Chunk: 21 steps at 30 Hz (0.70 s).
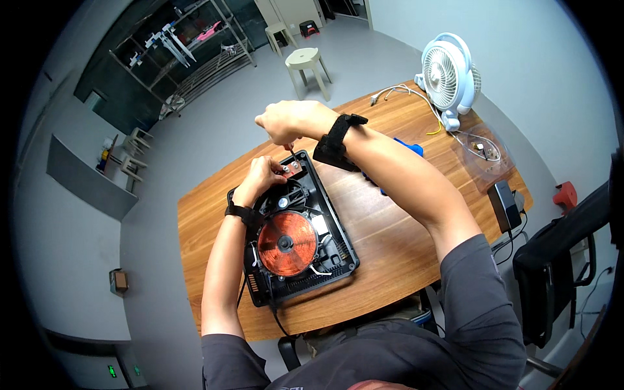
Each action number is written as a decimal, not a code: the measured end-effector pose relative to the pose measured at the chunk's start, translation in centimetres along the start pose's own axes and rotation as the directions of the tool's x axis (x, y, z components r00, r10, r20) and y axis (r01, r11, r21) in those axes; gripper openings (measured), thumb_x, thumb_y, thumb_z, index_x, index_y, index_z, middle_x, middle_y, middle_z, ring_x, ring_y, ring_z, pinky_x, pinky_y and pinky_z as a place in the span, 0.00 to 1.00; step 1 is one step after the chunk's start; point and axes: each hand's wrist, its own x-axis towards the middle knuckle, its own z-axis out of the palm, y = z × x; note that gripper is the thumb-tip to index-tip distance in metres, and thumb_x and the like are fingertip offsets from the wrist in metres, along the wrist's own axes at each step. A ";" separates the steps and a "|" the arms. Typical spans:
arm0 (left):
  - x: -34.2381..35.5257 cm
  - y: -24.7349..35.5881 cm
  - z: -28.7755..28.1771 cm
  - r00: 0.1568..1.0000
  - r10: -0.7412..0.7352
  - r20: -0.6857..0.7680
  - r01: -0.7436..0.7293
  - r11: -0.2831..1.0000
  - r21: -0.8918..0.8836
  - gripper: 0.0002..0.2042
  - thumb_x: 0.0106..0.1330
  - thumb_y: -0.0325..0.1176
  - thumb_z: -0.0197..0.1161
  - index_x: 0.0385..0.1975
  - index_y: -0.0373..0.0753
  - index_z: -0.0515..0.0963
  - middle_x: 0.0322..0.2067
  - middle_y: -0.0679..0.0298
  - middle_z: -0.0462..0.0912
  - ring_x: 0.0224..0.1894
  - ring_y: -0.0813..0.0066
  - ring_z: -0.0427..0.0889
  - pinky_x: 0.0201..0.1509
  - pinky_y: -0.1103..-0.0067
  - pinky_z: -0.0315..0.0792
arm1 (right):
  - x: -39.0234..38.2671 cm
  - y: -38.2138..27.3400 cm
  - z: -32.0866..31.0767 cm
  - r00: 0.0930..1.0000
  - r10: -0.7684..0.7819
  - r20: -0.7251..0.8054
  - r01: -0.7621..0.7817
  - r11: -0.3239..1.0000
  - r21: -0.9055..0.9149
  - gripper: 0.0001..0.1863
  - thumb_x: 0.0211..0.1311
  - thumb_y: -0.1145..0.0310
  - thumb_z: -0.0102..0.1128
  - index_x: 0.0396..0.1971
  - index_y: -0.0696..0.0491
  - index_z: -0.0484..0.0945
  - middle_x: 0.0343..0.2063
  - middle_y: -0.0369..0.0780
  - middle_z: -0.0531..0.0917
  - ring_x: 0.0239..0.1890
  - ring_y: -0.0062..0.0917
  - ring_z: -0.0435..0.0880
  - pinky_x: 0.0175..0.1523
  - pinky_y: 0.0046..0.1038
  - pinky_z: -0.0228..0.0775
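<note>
An opened induction cooker (339,242) lies on the table in front of me, its round copper coil (276,250) exposed in the black casing. My right hand (296,121) is closed above the casing's far end, around a screwdriver (293,155) pointing down. Most of the handle is hidden in the fist. Beneath its tip sits a small reddish-brown board (296,170) with round metallic parts; whether the tip touches it I cannot tell. The closed fingers of my left hand (261,175) pinch the board's left edge.
A white-blue fan (445,78) stands at the table's far right, with cables near it. Closer lie a clear plastic tray (484,170) of small parts and a black power adapter (504,205). Blue items (409,148) are partly hidden behind my right forearm. A black chair (552,273) stands at right.
</note>
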 end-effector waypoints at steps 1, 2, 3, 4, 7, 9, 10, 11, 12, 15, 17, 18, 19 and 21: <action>-0.1 0.1 0.1 1.000 0.004 -0.002 -0.004 1.000 0.011 0.17 0.46 0.28 0.79 0.37 0.31 0.88 0.34 0.51 0.88 0.37 0.61 0.88 0.44 0.69 0.81 | 0.4 0.2 0.3 1.000 0.019 -0.015 -0.018 0.999 0.032 0.13 0.64 0.68 0.54 0.39 0.58 0.86 0.30 0.46 0.90 0.38 0.36 0.91 0.45 0.37 0.84; -0.1 0.4 -0.1 1.000 0.014 -0.006 -0.013 1.000 0.024 0.17 0.46 0.28 0.79 0.37 0.31 0.88 0.34 0.51 0.88 0.37 0.60 0.88 0.44 0.69 0.80 | 0.6 0.4 0.4 0.999 0.040 -0.035 -0.038 0.997 0.061 0.13 0.63 0.69 0.54 0.36 0.59 0.87 0.28 0.45 0.90 0.38 0.34 0.91 0.45 0.37 0.84; 0.0 0.4 0.0 0.999 0.043 -0.015 -0.042 0.999 0.030 0.17 0.46 0.28 0.79 0.37 0.31 0.88 0.34 0.50 0.88 0.37 0.60 0.88 0.44 0.69 0.80 | 0.7 0.6 0.4 0.997 0.062 -0.055 -0.057 0.994 0.091 0.13 0.62 0.71 0.55 0.32 0.59 0.88 0.27 0.43 0.90 0.37 0.32 0.91 0.46 0.36 0.84; 0.3 0.2 0.1 0.997 0.073 -0.023 -0.072 0.997 0.037 0.17 0.45 0.29 0.80 0.37 0.31 0.88 0.34 0.50 0.88 0.37 0.59 0.88 0.44 0.69 0.80 | 0.7 0.8 0.6 0.992 0.081 -0.100 -0.076 0.996 0.048 0.13 0.62 0.70 0.54 0.31 0.58 0.88 0.26 0.43 0.90 0.37 0.32 0.91 0.46 0.36 0.84; 0.1 -0.5 0.1 0.996 0.078 -0.033 -0.077 0.996 0.036 0.17 0.45 0.29 0.81 0.36 0.31 0.88 0.34 0.50 0.88 0.36 0.58 0.87 0.43 0.69 0.80 | -0.1 0.7 0.2 0.984 0.106 -0.144 -0.113 0.993 -0.041 0.13 0.64 0.68 0.54 0.35 0.57 0.87 0.28 0.44 0.89 0.38 0.35 0.91 0.47 0.37 0.83; 0.1 -0.6 0.2 0.997 0.067 -0.031 -0.066 0.997 0.030 0.17 0.45 0.29 0.81 0.36 0.31 0.88 0.34 0.50 0.88 0.36 0.57 0.87 0.43 0.68 0.80 | -0.7 0.8 -0.4 0.991 0.122 -0.052 -0.125 0.991 -0.057 0.16 0.65 0.65 0.56 0.46 0.58 0.83 0.33 0.48 0.89 0.40 0.41 0.90 0.47 0.39 0.83; 0.0 -0.7 0.1 0.998 0.061 -0.031 -0.060 0.998 0.032 0.17 0.45 0.28 0.81 0.37 0.31 0.88 0.34 0.50 0.88 0.36 0.58 0.87 0.42 0.68 0.80 | -0.9 0.8 -0.2 0.990 0.100 -0.099 -0.104 0.994 -0.035 0.17 0.65 0.64 0.57 0.47 0.59 0.82 0.33 0.48 0.89 0.41 0.41 0.89 0.47 0.40 0.83; 0.1 -0.5 0.1 0.998 0.060 -0.029 -0.059 0.998 0.033 0.17 0.45 0.28 0.81 0.37 0.31 0.88 0.34 0.50 0.88 0.36 0.58 0.88 0.42 0.68 0.80 | -1.2 1.0 0.2 0.985 0.085 -0.149 -0.088 0.996 -0.015 0.17 0.64 0.63 0.59 0.48 0.59 0.81 0.34 0.48 0.88 0.41 0.42 0.89 0.47 0.41 0.82; 0.0 -0.3 0.1 0.998 0.050 -0.024 -0.050 0.998 0.028 0.17 0.45 0.28 0.81 0.37 0.31 0.88 0.34 0.50 0.88 0.36 0.58 0.88 0.42 0.68 0.80 | -1.5 1.2 0.6 0.978 0.069 -0.198 -0.069 0.998 0.004 0.18 0.64 0.63 0.61 0.48 0.60 0.80 0.34 0.48 0.88 0.42 0.43 0.89 0.47 0.41 0.82; -0.1 -0.1 -0.1 1.000 0.025 -0.017 -0.025 1.000 0.008 0.17 0.45 0.28 0.80 0.37 0.32 0.88 0.34 0.50 0.88 0.36 0.59 0.88 0.42 0.69 0.80 | -1.1 1.6 0.5 0.990 -0.036 -0.136 0.032 0.999 -0.025 0.18 0.62 0.66 0.65 0.47 0.61 0.79 0.35 0.50 0.87 0.42 0.45 0.88 0.45 0.42 0.82; 0.0 -0.3 0.2 1.000 0.019 -0.017 -0.019 1.000 -0.012 0.17 0.46 0.28 0.80 0.37 0.31 0.88 0.34 0.50 0.88 0.36 0.61 0.88 0.42 0.70 0.80 | -0.7 1.6 0.4 0.998 0.011 -0.068 -0.007 0.998 0.067 0.16 0.65 0.65 0.62 0.47 0.60 0.79 0.36 0.51 0.87 0.42 0.45 0.88 0.45 0.41 0.82; 0.1 -0.4 0.2 0.999 0.037 -0.023 -0.037 0.999 0.004 0.16 0.46 0.27 0.80 0.37 0.31 0.88 0.34 0.50 0.89 0.36 0.62 0.88 0.42 0.70 0.80 | 0.0 1.9 0.7 0.997 0.014 -0.073 -0.012 1.000 0.025 0.16 0.66 0.64 0.61 0.47 0.60 0.80 0.37 0.51 0.87 0.42 0.44 0.88 0.46 0.40 0.82; 0.3 -0.4 0.2 0.998 0.056 -0.028 -0.056 0.998 0.021 0.16 0.46 0.27 0.80 0.37 0.31 0.88 0.34 0.50 0.89 0.36 0.63 0.88 0.42 0.70 0.80 | 1.0 2.3 1.1 0.997 0.017 -0.079 -0.018 1.000 -0.016 0.16 0.67 0.63 0.60 0.47 0.60 0.80 0.37 0.51 0.87 0.42 0.44 0.88 0.46 0.39 0.82; 0.4 -0.1 0.2 0.998 0.059 -0.030 -0.058 0.998 0.034 0.16 0.46 0.27 0.80 0.36 0.30 0.87 0.34 0.50 0.89 0.36 0.62 0.88 0.43 0.70 0.80 | 1.3 2.6 1.5 0.994 0.035 -0.100 -0.041 0.997 -0.063 0.17 0.68 0.62 0.58 0.47 0.59 0.80 0.37 0.51 0.88 0.42 0.44 0.89 0.47 0.39 0.82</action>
